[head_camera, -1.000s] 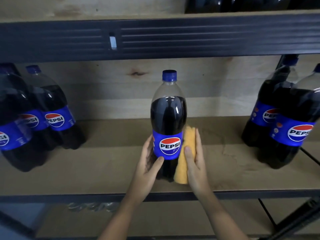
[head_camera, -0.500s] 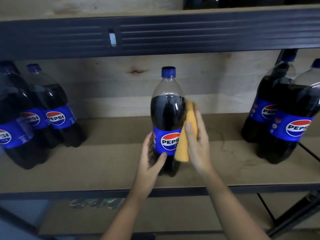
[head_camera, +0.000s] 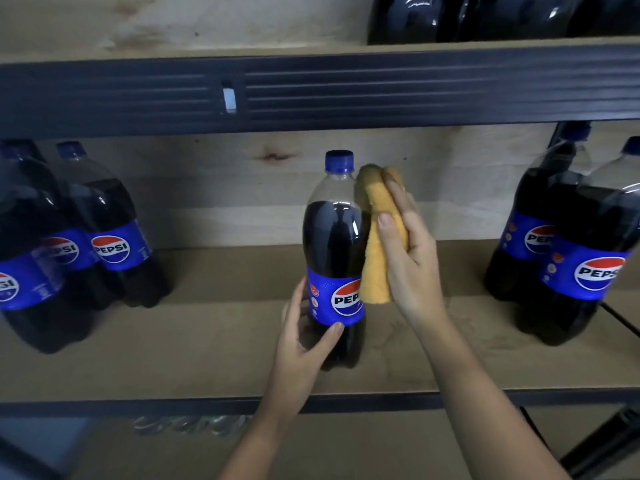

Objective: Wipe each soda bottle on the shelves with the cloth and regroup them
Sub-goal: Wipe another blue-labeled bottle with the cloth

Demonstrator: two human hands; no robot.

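One hand steadies the bottle while the other wipes it
The left hand grips its base mid-shelf so it won't tip; the right hand clasps the folded cloth against its upper side

The centre bottle is clear, glossy plastic with a smooth blue plastic cap and a shiny printed label; against its right shoulder lies a matt, nubbly yellow cloth. Under it the shelf board looks like dull, unvarnished wood, edged in front by a matt dark metal rail. Above it, the ribbed beam is dark painted metal with a faint sheen.
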